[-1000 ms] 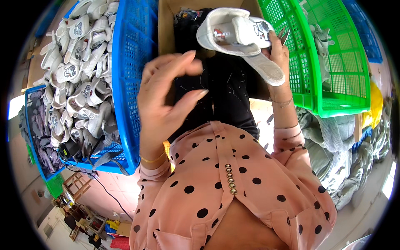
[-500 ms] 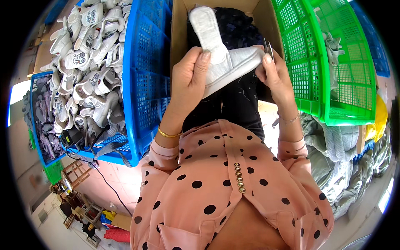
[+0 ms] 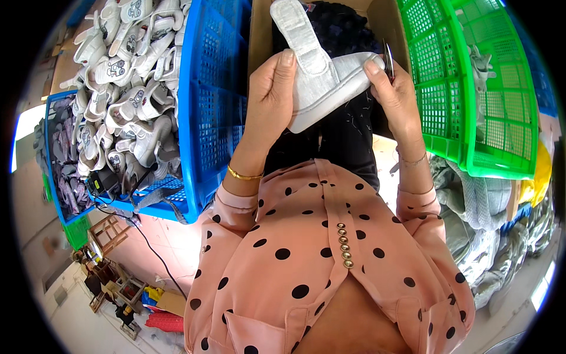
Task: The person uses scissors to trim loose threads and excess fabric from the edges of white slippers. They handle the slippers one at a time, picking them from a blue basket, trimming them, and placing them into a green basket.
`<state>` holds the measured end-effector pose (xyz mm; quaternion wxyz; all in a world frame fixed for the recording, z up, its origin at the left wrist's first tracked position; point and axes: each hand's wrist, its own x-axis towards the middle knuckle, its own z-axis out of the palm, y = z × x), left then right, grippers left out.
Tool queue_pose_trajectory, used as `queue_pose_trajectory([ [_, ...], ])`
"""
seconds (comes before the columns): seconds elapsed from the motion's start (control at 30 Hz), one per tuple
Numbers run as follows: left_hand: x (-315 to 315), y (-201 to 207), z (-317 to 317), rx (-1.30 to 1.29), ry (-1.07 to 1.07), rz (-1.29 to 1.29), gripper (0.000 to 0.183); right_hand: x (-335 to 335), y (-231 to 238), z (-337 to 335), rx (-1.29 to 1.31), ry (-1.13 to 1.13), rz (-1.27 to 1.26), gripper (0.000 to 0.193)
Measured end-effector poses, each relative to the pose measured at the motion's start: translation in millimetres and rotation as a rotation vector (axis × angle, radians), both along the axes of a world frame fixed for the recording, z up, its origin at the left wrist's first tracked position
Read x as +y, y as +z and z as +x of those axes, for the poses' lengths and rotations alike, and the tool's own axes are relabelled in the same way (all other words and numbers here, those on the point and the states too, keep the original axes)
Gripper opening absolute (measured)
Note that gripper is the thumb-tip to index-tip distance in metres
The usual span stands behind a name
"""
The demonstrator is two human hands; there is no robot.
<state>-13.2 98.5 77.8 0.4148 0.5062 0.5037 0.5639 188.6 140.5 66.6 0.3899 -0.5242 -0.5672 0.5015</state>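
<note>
A light grey cloth shoe with a long strap standing up is held in front of me, above my lap. My left hand is closed round its left end, thumb on the side near the strap's base. At the other end, my right hand pinches the shoe's rounded tip between thumb and fingers. The same right hand keeps a pair of small metal snips, blades pointing up beside the shoe. Its fingers behind the shoe are partly hidden.
Beyond the shoe, a cardboard box holds dark pieces. Left stands a blue crate beside heaped grey shoes; purple-grey ones lie farther left. Green crates and grey fabric bundles are at right. A black cable hangs lower left.
The shoe has tilted slightly, showing more of its lower edge. My right thumb now lies on the tip, and the snips have turned so their blades look narrower. The whole view has shifted slightly.
</note>
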Motion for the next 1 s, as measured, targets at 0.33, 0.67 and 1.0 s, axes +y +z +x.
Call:
queue_pose_trajectory([
  [0.33,3.5,-6.1,-2.4,-0.057,-0.063,-0.011,0.034,1.6,-3.3,-3.2,-0.035,-0.03,0.022,0.046],
  [0.67,3.5,-11.1,-4.0,0.297,0.109,0.221,0.026,4.1,7.3,-7.5,0.109,0.076,-0.085,0.044],
  [1.0,-21.1,42.2,-38.0,0.719,0.461,0.56,0.002,16.5,-27.8,63.2,0.441,-0.032,-0.153,0.045],
])
